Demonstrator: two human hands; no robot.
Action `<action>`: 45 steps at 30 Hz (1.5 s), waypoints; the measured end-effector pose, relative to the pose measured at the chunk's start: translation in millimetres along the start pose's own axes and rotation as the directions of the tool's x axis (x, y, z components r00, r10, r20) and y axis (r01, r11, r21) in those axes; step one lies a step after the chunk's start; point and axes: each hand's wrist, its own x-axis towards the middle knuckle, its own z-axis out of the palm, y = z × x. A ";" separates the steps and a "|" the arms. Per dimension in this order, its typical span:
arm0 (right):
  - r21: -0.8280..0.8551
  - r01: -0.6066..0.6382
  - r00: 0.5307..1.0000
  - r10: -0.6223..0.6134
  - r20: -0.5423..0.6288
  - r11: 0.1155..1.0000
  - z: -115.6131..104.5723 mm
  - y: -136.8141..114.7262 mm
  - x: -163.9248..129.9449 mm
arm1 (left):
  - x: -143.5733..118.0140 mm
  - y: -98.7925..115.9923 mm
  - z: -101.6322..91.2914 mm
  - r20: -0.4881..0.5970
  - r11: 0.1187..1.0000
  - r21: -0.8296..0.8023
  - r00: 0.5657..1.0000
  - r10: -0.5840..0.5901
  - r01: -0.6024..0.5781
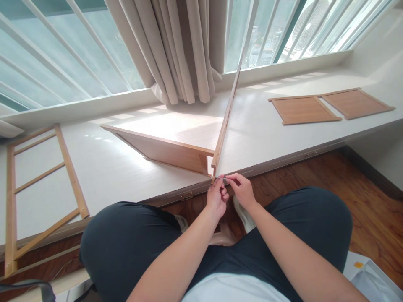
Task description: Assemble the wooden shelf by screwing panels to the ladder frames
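Two wooden panels stand on edge on the white window ledge [270, 134] and meet in a corner near its front edge. The left panel [163, 152] lies low and slanted; the right panel [227, 113] rises thin toward the window. My left hand [217, 198] pinches the bottom of that corner joint. My right hand [241, 188] holds a small thin metal piece [221, 178], a screw or small tool, against the same joint. The two hands nearly touch.
A wooden ladder-like frame [40, 188] lies flat on the ledge at the left. Two flat wooden panels [304, 110] [357, 102] lie at the right. A beige curtain [179, 46] hangs behind. My knees sit just below the ledge, over wooden floor [374, 209].
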 end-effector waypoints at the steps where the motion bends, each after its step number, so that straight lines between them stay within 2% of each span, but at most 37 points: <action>1: -0.011 0.028 1.000 -0.028 -0.002 1.000 0.0 0.4 0.2 | -0.4 0.1 0.1 0.001 1.000 -0.002 1.000 0.000 0.000; 9: -0.087 0.189 0.981 -0.192 -0.027 0.978 -1.5 2.3 -1.5 | 0.2 -0.3 -1.3 0.003 1.000 -0.017 1.000 0.006 -0.006; 17: -0.091 0.173 0.983 -0.177 -0.039 0.981 -0.8 4.6 -4.0 | 1.9 -0.5 -2.1 0.001 1.000 -0.022 1.000 -0.005 0.005; 22: -0.018 0.040 0.998 -0.041 -0.045 0.999 0.4 1.9 -3.1 | 0.4 0.7 -1.5 -0.008 1.000 -0.025 1.000 -0.006 0.006; 26: 0.131 -0.181 0.983 0.183 -0.002 0.975 3.5 2.1 0.7 | -0.7 1.1 -0.9 -0.025 1.000 -0.024 1.000 0.002 -0.002; 28: 0.234 -0.325 0.946 0.312 0.090 0.916 5.0 2.7 3.6 | -0.6 1.0 -0.7 -0.031 1.000 -0.023 0.999 0.006 -0.007; 30: 0.320 -0.460 0.887 0.411 0.211 0.828 5.7 2.5 6.5 | -0.4 0.8 -0.5 -0.031 1.000 -0.022 0.999 0.010 -0.011; 34: 0.397 -0.645 0.762 0.512 0.396 0.653 5.9 -1.6 10.2 | 0.1 0.7 -0.1 -0.030 1.000 -0.022 0.999 0.021 -0.022; 36: 0.414 -0.690 0.723 0.535 0.437 0.594 6.1 -4.0 10.7 | 0.4 0.7 -0.3 -0.035 0.999 -0.020 0.999 0.026 -0.027; 39: 0.434 -0.714 0.700 0.550 0.457 0.549 6.3 -6.1 10.1 | 1.0 0.3 -1.2 -0.035 1.000 -0.015 0.999 0.027 -0.027; 42: 0.445 -0.709 0.705 0.551 0.446 0.547 6.1 -5.8 9.0 | 1.8 -0.1 -1.9 -0.034 0.999 -0.012 0.999 0.029 -0.030; 45: 0.446 -0.682 0.731 0.544 0.412 0.579 5.4 -4.6 7.9 | 2.2 0.1 -1.9 -0.032 0.999 -0.009 0.999 0.036 -0.036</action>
